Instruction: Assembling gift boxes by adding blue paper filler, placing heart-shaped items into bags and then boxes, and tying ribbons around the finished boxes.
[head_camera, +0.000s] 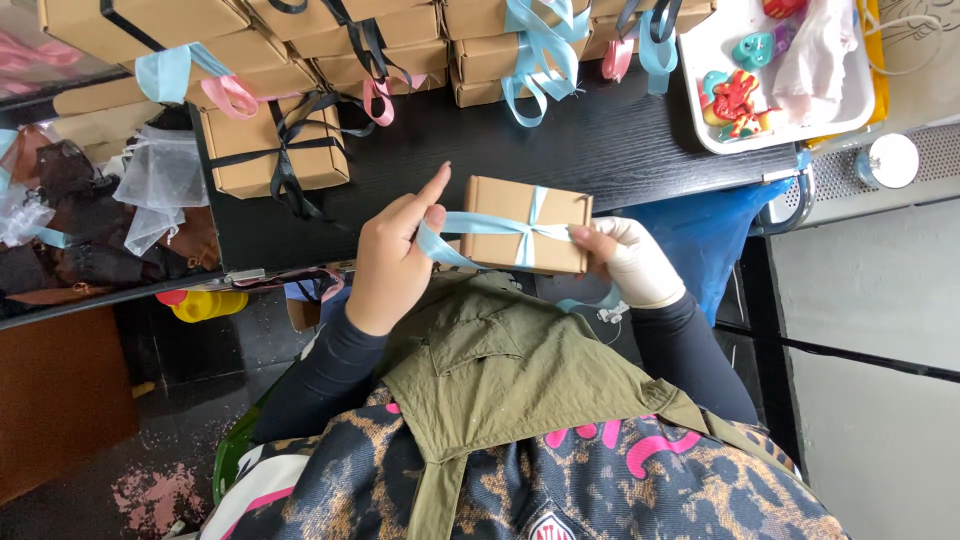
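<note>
Two hands at one small kraft box (525, 225) over the black table (450, 150) edge, left hand (395, 255) pinching the light blue ribbon (470, 225), index finger extended, right hand (630, 262) gripping the box's right end, stacked ribboned boxes (300, 60) behind, white tray (780, 75) to the right.

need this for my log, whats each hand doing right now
Left hand: pinching the light blue ribbon, index finger raised.
Right hand: closed on the ribbon at the small brown box.

Black counter (600, 140): stacked kraft boxes (330, 50) tied with ribbons along far edge, one ribboned box (275, 150) nearer, white tray (700, 40) at right
</note>
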